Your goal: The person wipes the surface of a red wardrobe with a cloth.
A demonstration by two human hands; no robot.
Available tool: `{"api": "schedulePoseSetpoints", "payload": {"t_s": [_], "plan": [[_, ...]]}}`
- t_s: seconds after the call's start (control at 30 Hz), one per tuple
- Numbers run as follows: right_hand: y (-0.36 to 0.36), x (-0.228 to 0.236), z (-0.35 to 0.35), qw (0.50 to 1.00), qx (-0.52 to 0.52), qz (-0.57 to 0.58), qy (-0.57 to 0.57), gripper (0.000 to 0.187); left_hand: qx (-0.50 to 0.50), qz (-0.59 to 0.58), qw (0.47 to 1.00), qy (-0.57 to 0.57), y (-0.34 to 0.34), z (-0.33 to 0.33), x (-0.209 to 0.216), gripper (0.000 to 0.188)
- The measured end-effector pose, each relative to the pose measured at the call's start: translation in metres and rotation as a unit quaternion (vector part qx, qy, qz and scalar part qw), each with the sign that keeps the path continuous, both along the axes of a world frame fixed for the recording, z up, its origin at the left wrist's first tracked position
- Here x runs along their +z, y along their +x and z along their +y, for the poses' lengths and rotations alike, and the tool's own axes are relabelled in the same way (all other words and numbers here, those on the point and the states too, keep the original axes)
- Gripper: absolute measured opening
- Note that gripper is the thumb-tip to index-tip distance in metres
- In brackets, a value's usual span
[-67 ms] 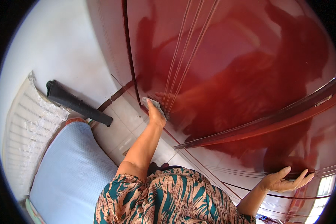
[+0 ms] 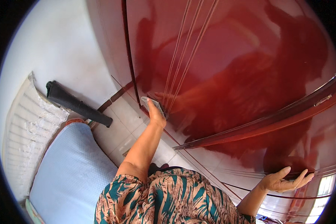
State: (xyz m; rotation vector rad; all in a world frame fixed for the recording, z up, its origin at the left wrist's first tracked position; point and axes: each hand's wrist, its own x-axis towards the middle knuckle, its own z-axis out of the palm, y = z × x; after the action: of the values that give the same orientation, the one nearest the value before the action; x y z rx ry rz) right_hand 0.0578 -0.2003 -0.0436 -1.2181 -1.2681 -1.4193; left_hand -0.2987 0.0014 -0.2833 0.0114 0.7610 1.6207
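A tall, glossy dark-red cabinet door with fine vertical grooves fills the upper right and mirrors my arms and body. Low on its left part, near the edge, my left hand holds a grey cloth flat against the surface, thumb pointing up and most of its fingers hidden. Far to the right, my right hand holds nothing. Its fingers are stretched and apart, palm turned up, close to another glossy panel; whether it touches the panel I cannot tell.
Between the panels runs a raised dark-red edge with a small metal fitting. On my left is a bed with a light-blue cover, beside white lacy fabric. A black roll leans by the white wall, above pale floor tiles.
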Motion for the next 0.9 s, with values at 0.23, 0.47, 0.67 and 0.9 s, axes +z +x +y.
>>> {"api": "schedulePoseSetpoints", "payload": {"t_s": [0.23,0.47,0.67,0.9], "plan": [[-0.005,0.001,-0.001,1.0,-0.005,0.019,-0.007,0.048,0.093,0.651,0.726,0.201,0.109,-0.09,0.054,0.088],[-0.003,0.002,-0.002,0.999,-0.034,-0.002,-0.02,0.046,0.13,0.81,0.348,0.453,0.106,-0.091,0.04,0.064],[0.0,-0.004,-0.01,0.997,-0.071,0.012,-0.029,0.046,0.247,0.754,0.517,0.321,0.041,-0.011,0.091,0.076],[-0.002,-0.009,-0.007,0.997,-0.063,0.042,-0.024,0.046,0.243,0.632,0.725,0.126,-0.003,0.021,0.164,0.065]]}}
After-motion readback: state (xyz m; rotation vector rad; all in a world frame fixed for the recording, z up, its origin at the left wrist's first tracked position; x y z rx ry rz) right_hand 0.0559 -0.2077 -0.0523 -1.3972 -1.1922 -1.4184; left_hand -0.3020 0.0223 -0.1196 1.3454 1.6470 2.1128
